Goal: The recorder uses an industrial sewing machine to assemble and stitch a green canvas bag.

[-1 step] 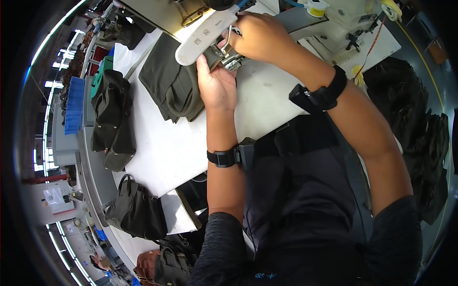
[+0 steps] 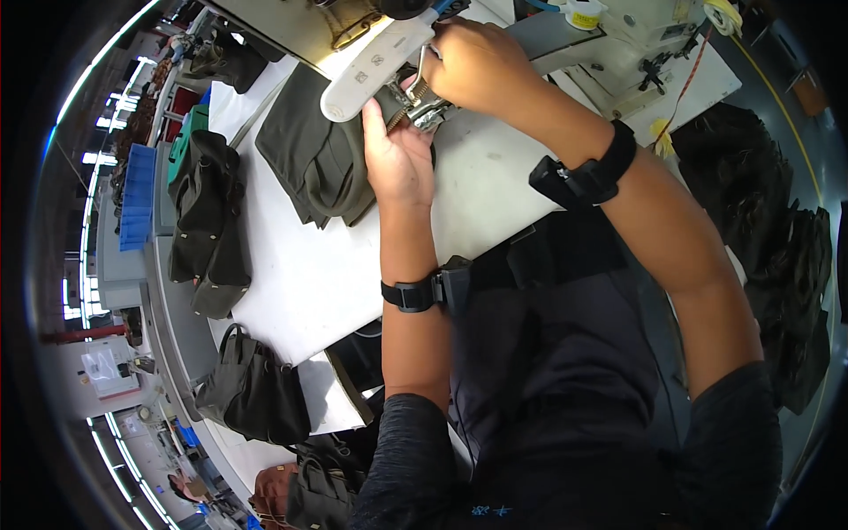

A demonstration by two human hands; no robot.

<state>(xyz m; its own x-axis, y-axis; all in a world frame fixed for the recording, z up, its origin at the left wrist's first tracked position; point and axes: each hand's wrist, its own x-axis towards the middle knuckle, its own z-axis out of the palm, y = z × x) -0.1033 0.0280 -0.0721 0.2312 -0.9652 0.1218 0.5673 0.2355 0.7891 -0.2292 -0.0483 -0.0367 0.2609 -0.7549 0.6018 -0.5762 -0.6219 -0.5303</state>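
Observation:
At the top of the bench is a sewing machine with a long white rounded cover [image 2: 378, 69] and a metal presser-foot assembly [image 2: 427, 115] with springs. My left hand [image 2: 402, 163] is palm up just below it, with the thumb stretched up beside the cover's lower end. Metal parts hide most of its fingers. My right hand [image 2: 477, 66] is closed, knuckles up, against the machine's needle side next to a bent metal rod [image 2: 420, 66]. Whatever its fingertips pinch is hidden. A dark olive bag piece [image 2: 314, 150] lies on the white table left of my left hand.
Finished-looking dark handbags [image 2: 208, 221] line the table's left side, with another black handbag [image 2: 252, 389] nearer me. A blue bin [image 2: 137, 194] stands beyond them. At the right are a yellow-labelled tub [image 2: 585, 13] and a heap of dark pieces [image 2: 733, 168].
Both hands and the white cover sit very slightly further left and up in the picture. Otherwise the hands keep the same pose.

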